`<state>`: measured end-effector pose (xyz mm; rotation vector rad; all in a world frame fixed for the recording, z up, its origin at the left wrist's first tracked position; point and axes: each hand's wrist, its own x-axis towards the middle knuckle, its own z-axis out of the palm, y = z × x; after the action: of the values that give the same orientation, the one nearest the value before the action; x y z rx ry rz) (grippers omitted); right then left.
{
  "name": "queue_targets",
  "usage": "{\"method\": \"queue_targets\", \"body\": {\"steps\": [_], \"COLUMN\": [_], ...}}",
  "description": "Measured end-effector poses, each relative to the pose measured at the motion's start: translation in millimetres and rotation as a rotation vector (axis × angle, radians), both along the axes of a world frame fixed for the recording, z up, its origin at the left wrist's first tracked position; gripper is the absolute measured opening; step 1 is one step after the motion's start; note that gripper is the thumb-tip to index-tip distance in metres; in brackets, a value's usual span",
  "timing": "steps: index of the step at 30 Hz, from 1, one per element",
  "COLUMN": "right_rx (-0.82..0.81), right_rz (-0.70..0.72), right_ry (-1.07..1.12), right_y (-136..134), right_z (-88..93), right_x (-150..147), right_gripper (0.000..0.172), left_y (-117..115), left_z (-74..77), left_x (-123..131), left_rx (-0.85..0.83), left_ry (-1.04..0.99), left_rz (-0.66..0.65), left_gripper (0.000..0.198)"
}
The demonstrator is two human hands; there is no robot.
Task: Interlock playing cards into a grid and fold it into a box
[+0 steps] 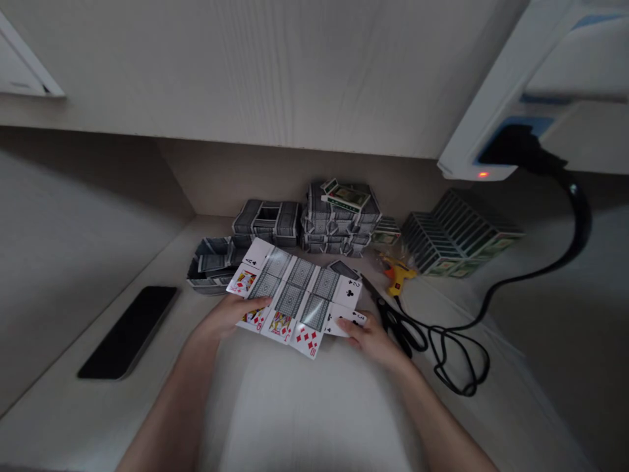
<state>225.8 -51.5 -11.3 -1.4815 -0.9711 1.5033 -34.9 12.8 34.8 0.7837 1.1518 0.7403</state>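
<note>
Sheet of overlapping white playing cards with grey patterned backs [289, 298], held up between both hands over the near part of the pale wood-grain bench [302, 419]. Sheet tilts, right end nearer the wearer. Middle shows grey backs; faces show along the rim: black ace at far left, two of clubs at far right, black three below it, red queen, jack and ten on the near edge.

Left hand [236, 313] pinches the left end, thumb on top, fingers mostly hidden beneath. Right hand [369, 335] clamped on the right end, thumb lying on the three. Whether the sheet touches anything behind it, cannot tell.

Behind: open-topped grey box built of cards [213, 283] at left; grey card-covered block with a rectangular opening [268, 219] beside it; then a taller stack of grey card-built blocks [337, 226], a small green-and-white card packet [346, 196] lying on top. Right rear, stepped rows of green-and-white card boxes [462, 233].

Right of the sheet: yellow glue gun with orange trigger [400, 275], black-handled scissors [400, 326] near the right hand, loose black cable [462, 387]. Far left, black flat phone [128, 333].
</note>
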Motion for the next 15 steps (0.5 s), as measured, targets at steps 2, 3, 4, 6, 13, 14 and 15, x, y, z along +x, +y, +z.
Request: {"method": "queue_targets", "body": {"steps": [2,3,4,6,13,14,15], "right_rx": [-0.021,-0.03,-0.043,-0.071,0.047,0.061,0.069], "right_rz": [0.023,0.034,0.039,0.029,0.019,0.004,-0.016], "right_ry": [0.025,0.042,0.059,0.087,0.198,0.202,0.196], "right_y": [0,0,0,-1,0,1,1], "right_z": [1.3,1.4,1.2,0.3,-2.1,-2.2,-2.3], "right_x": [3,4,5,8,1,-2,-5], "right_gripper": [0.038,0.037,0.037,0.036,0.036,0.038,0.039], "left_y": [0,0,0,0,-1,0,0], "left_z": [1.4,2.0,2.6,3.5,2.4,1.5,0.2], "left_x": [0,0,-1,-2,2,3,3], "left_rx": [-0.003,-0.005,-0.009,-0.021,-0.029,-0.023,-0.015], "left_ry": [0.006,0.012,0.018,0.022,-0.014,-0.02,-0.025], "left_rz": [0.003,0.004,0.003,-0.005,0.009,0.017,0.024], "left_gripper": [0.042,0.041,0.041,0.042,0.042,0.042,0.043]}}
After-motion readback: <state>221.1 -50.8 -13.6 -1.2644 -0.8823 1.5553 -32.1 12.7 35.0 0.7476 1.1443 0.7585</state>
